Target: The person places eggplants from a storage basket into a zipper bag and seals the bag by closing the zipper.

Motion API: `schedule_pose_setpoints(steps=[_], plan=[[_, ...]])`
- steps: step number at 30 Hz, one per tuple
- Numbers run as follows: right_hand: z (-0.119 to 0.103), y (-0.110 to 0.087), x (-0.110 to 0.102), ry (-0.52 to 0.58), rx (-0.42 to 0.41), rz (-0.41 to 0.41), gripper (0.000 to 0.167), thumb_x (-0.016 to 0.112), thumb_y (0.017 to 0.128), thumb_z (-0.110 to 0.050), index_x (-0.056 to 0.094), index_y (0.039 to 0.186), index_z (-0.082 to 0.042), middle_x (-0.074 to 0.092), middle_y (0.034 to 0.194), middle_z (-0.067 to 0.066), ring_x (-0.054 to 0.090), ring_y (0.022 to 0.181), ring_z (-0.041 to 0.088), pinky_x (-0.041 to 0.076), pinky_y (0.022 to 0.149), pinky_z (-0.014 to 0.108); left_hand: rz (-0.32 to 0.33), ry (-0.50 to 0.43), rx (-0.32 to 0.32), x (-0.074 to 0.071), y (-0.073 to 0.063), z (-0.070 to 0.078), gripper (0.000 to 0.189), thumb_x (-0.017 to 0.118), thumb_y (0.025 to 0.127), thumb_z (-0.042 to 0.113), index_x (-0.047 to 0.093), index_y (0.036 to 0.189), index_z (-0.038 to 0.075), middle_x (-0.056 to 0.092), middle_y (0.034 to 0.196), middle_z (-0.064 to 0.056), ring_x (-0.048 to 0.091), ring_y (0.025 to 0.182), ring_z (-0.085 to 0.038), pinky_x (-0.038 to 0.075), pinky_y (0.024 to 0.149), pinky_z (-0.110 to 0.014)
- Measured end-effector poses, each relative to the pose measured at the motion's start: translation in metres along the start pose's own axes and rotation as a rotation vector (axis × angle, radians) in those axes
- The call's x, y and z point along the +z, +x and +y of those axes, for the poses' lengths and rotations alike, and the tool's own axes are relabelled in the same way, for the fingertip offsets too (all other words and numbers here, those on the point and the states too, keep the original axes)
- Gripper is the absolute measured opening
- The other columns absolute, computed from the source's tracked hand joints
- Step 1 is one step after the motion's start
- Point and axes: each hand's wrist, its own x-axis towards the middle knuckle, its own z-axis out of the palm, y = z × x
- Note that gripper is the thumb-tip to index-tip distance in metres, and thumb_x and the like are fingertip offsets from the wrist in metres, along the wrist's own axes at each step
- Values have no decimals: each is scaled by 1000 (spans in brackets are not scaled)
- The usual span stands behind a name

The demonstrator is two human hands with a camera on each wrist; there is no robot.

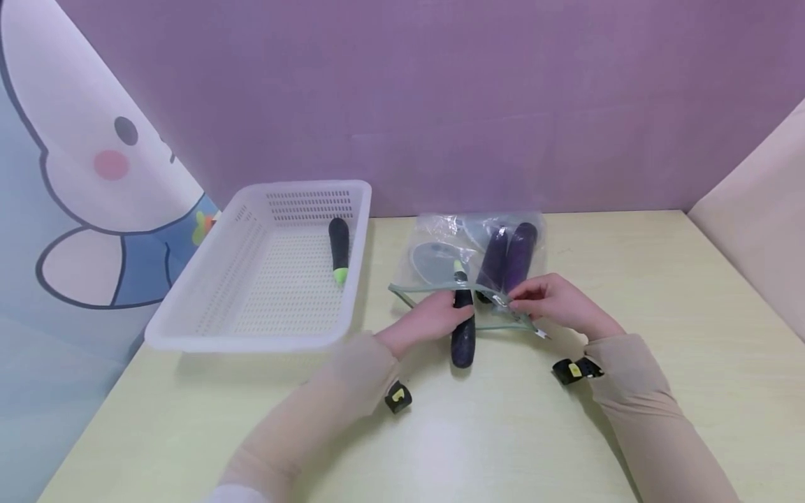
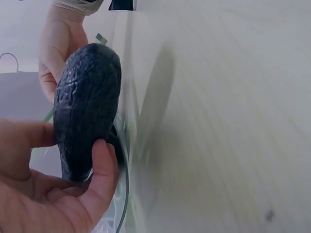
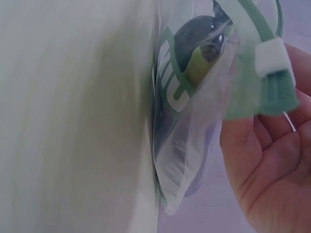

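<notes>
My left hand (image 1: 434, 321) grips a dark eggplant (image 1: 463, 342) by its middle. Its green stem end points into the mouth of a clear zip bag (image 1: 434, 234), while the blunt end sticks out toward me. In the left wrist view the eggplant (image 2: 87, 107) sits between thumb and fingers, its skin wrinkled. With thumb and fingers my right hand (image 1: 553, 302) pinches the bag's green-edged opening at the right. A white slider (image 3: 272, 57) shows at that edge in the right wrist view. Two purple eggplants (image 1: 520, 251) lie side by side inside the bag.
Left of the bag stands a white perforated basket (image 1: 251, 342) with one dark eggplant (image 1: 339, 241), green-tipped, along its right side. The pale wooden table (image 1: 490, 440) meets a purple backdrop (image 1: 440, 105) behind the bag.
</notes>
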Motion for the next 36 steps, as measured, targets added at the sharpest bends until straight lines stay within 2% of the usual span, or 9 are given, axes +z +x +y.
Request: schedule_pose_setpoints(steps=[6,8,12,15,22,26,29,32,36], plan=[[-1,-1,-1,10,0,9,23,62,89,-8,66,107,7,70,91,13,61,67,8,56,64,28,38,1,-13,4,10,6,32,47,98,30,62,99,1,59,80,-7,54,71,-17,43,62,-25],[-1,-1,-2,14,0,14,23,62,89,-7,66,107,7,70,91,14,61,67,8,56,65,28,51,12,-33,6,14,7,36,44,99,31,62,104,0,62,86,-10,57,75,-19,46,65,-26],[0,-1,-2,15,2,22,22,62,89,-6,66,106,8,70,90,14,60,67,7,56,64,28,92,70,-92,8,25,10,46,37,101,35,61,119,0,64,116,-17,61,101,-26,49,85,-33],[-1,-1,-2,12,1,26,22,62,89,-6,66,105,8,70,89,14,60,67,6,55,64,28,130,101,-115,9,34,9,46,36,101,37,61,123,5,59,129,-13,56,117,-26,45,98,-34],[-4,-2,-1,1,-3,26,22,62,89,-6,66,105,7,70,90,14,60,67,6,56,65,28,229,-49,-44,10,51,5,34,44,98,28,65,101,1,67,103,-13,63,98,-25,48,92,-30],[-2,-1,0,3,-28,23,23,63,89,-8,66,105,8,70,89,13,59,67,6,55,64,28,279,-42,-26,12,58,4,31,47,98,25,63,102,-1,66,102,-16,62,99,-27,49,91,-31],[-1,-1,0,11,-70,25,22,64,88,-9,67,103,6,70,86,7,59,66,6,55,63,28,297,-52,-50,14,63,4,32,48,97,25,62,104,-3,66,101,-17,62,97,-29,50,89,-33],[1,-1,0,16,-107,28,21,65,88,-11,69,100,5,70,83,1,60,66,8,55,61,28,303,-104,-90,16,67,5,34,48,97,27,62,107,-3,67,101,-17,63,95,-28,51,87,-34],[1,-1,-1,1,-73,33,21,65,88,-10,68,101,5,70,86,5,61,69,9,56,63,28,311,-111,-124,17,71,7,36,49,97,30,62,107,-2,66,99,-16,62,90,-27,51,83,-34]])
